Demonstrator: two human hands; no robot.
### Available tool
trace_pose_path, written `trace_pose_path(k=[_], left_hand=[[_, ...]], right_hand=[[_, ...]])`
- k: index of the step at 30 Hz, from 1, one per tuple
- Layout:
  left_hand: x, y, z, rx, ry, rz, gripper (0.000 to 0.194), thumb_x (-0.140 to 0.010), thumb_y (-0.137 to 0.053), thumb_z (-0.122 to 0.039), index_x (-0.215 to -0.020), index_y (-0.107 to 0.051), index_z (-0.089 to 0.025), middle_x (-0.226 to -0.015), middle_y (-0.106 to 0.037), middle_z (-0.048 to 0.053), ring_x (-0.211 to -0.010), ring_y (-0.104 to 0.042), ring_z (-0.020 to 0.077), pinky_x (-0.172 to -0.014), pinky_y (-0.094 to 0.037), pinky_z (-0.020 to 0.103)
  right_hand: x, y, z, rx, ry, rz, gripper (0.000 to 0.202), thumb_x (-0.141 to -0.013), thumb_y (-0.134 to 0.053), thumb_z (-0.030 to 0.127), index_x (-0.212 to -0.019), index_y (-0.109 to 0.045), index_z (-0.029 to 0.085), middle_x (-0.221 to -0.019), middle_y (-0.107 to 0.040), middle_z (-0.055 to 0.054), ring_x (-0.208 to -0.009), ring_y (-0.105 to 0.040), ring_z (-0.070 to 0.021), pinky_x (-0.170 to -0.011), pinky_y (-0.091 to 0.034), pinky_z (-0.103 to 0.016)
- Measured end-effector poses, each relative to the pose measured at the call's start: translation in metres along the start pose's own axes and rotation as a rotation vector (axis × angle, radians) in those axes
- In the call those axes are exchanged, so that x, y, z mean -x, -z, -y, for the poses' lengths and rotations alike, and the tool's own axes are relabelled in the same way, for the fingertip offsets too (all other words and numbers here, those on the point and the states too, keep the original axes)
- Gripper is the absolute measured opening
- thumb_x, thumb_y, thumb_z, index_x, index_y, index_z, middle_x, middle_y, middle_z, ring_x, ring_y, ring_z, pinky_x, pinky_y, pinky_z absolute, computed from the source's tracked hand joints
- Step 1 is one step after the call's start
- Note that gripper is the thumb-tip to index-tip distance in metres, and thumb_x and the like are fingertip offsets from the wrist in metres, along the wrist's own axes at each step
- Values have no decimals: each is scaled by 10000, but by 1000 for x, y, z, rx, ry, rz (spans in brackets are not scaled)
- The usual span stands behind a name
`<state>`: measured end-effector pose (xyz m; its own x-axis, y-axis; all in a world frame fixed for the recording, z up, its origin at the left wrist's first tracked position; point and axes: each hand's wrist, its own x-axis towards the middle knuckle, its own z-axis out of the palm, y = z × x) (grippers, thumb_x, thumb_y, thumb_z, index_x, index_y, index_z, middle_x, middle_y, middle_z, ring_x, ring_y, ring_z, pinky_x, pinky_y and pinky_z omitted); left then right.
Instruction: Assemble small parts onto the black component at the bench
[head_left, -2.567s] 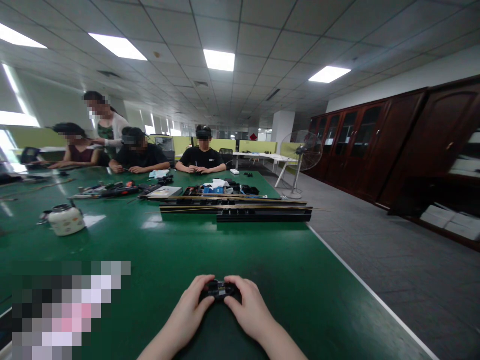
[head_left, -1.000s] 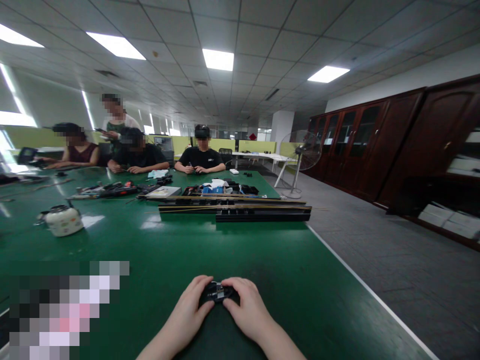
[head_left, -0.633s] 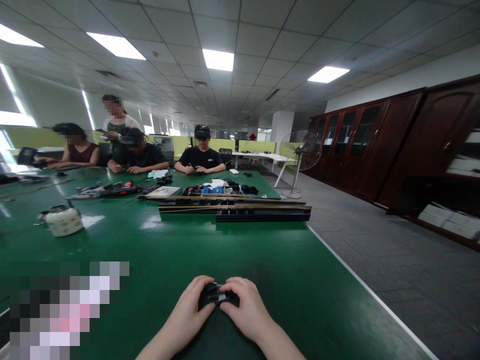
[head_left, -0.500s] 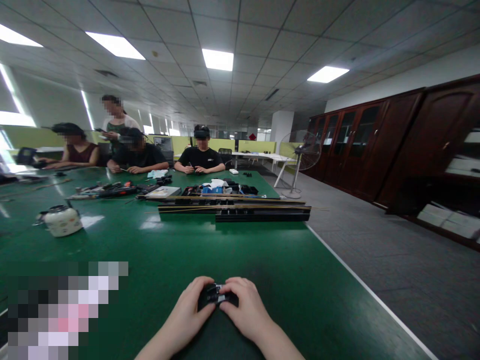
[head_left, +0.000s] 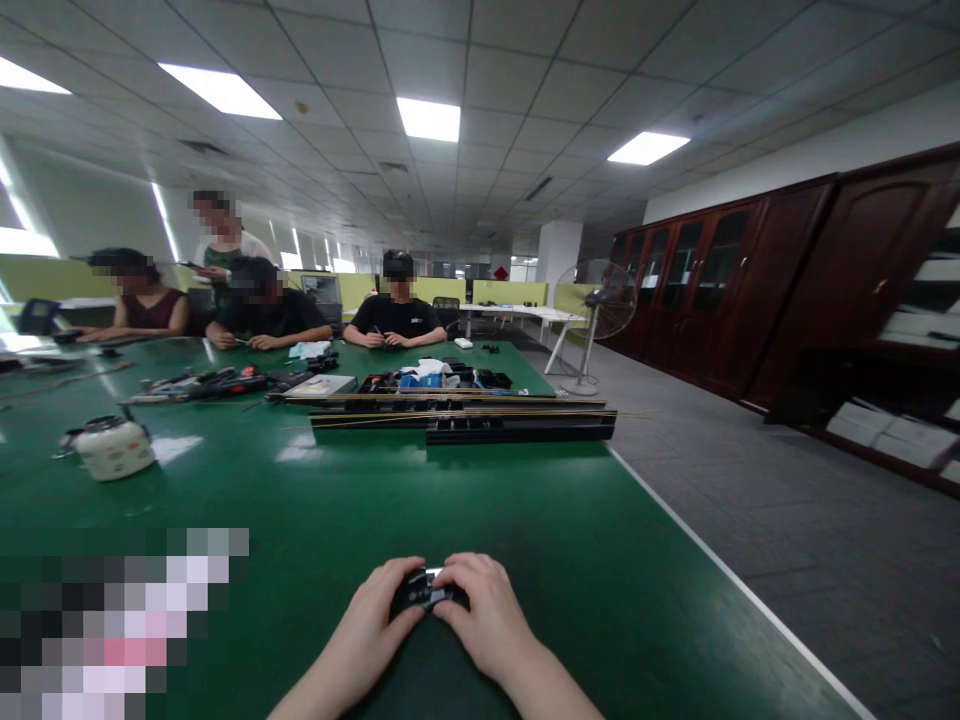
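Note:
A small black part with light, shiny patches (head_left: 426,592) lies between my two hands, close to the front of the green table; its exact kind I cannot make out. Thumb and fingers of my left hand (head_left: 384,605) curl round its left end. From the right, my right hand (head_left: 480,605) grips the other end, its thumb and fingertips near the middle of the part. Both hands are closed on it, and the fingers cover much of its two ends.
Long black rails (head_left: 521,428) with thin yellowish rods lie across the green table (head_left: 360,500). Beyond them are tools (head_left: 217,382) and a bin of parts (head_left: 427,376). A white patterned pot (head_left: 116,447) stands at left. Several people are at the far side; a fan (head_left: 596,305) stands right.
The whole view has shifted slightly, scenery sliding a little left. My hands keep their grip on the black part, with only a small shift of the right fingers.

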<state>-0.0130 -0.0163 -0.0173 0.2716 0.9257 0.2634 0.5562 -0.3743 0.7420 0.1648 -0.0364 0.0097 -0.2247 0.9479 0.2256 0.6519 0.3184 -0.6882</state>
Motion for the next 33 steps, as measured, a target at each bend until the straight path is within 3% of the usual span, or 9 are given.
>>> trace_pose_path(k=[10,25,33], left_hand=[[0,1,0,5,22,-29,353,-691,-521,-170,-1037,-573,-213,-1072,-620,76,-1035,-556,236,-936,-416,415],[0,0,1,-7,17,-20,383,-712,-495,-169,-1089,-552,-202,-1125,-601,83,-1080,-534,229,-964,-395,415],[1,2,1,-11,24,-14,382,-713,-499,-179,-1090,-552,-209,-1130,-602,79,-1083,-533,232,-964,-394,421]], right_hand=[[0,6,4,-84,-28,-104,185,-763,-540,172,-903,-632,251,-969,-641,-2,-977,-536,-179,-883,-373,-297],[-4,1,-16,-57,-74,-402,270,-813,-418,208,-1018,-594,205,-1014,-637,-60,-982,-563,-211,-857,-424,-341],[-4,4,-18,0,-145,-491,300,-846,-376,262,-1066,-567,190,-1076,-611,-81,-1027,-538,-224,-882,-397,-370]])
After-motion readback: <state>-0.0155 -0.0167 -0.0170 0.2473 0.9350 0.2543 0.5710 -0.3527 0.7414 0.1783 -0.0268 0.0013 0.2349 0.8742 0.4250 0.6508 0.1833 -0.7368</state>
